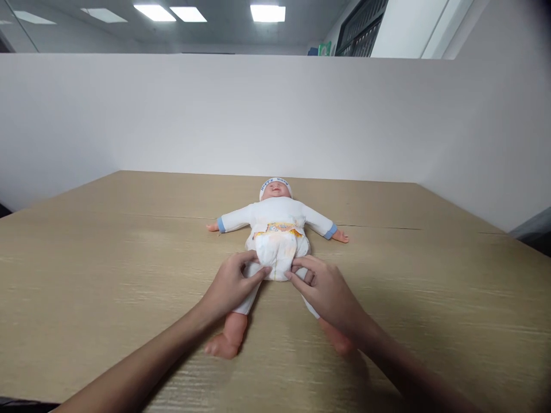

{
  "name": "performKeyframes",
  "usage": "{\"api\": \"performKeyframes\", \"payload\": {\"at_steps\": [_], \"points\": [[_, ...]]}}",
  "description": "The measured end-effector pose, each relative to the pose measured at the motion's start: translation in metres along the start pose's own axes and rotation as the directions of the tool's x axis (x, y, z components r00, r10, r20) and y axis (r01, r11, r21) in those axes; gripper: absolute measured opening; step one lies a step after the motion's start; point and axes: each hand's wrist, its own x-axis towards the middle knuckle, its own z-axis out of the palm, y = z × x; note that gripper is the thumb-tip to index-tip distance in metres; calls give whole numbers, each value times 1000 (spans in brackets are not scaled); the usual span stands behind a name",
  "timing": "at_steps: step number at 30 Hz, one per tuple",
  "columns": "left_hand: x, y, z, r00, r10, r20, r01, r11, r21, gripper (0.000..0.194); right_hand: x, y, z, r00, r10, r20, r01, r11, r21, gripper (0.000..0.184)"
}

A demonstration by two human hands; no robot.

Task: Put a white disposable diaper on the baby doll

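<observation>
A baby doll (pixel 278 209) lies on its back, head toward the far side, arms spread and legs apart. It wears a white top with blue cuffs, white trousers and a white printed cap (pixel 276 182). Around its hips is a white diaper (pixel 278 246) with an orange patterned waistband. My left hand (pixel 236 280) pinches the diaper's edge at the leg on the left. On the other side my right hand (pixel 321 281) has thumb and fingers closed on the opposite leg edge. Part of the doll's leg on the right is hidden behind my right hand and forearm.
The doll rests on a wide wood-grain table (pixel 129 269) with a seam across its far part. White partition walls (pixel 275 115) rise behind the table and along both sides.
</observation>
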Motion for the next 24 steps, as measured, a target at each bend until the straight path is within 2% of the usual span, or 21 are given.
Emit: {"api": "performKeyframes", "payload": {"at_steps": [3, 5, 8, 12, 17, 21, 24], "points": [[3, 5, -2, 998, 15, 57, -11, 997, -73, 29, 1, -1, 0, 1000, -17, 9, 17, 1000, 6, 16], [5, 5, -5, 995, -43, 89, 60, 978, -199, 37, 2, 0, 1, 1000, 23, -8, -23, 999, 45, 18], [6, 3, -10, 976, -131, 171, 192, 892, -410, 41, 2, 3, 3, 994, 95, -50, -89, 990, 113, 21], [8, -2, -13, 964, -111, 240, 234, 784, -575, 38, 1, 7, 3, 992, 103, -79, -90, 984, 154, 25], [9, -9, -10, 975, -114, 193, 207, 787, -581, 44, 2, 15, -4, 987, -36, -155, 29, 998, -49, 22], [9, -11, -9, 978, -124, 168, 198, 799, -568, 46, 4, 22, -3, 988, -99, -117, 88, 992, -90, 25], [7, -12, -12, 987, -87, 133, 145, 842, -520, 45, 2, 23, -1, 979, -167, -118, 154, 982, -111, 22]]}}
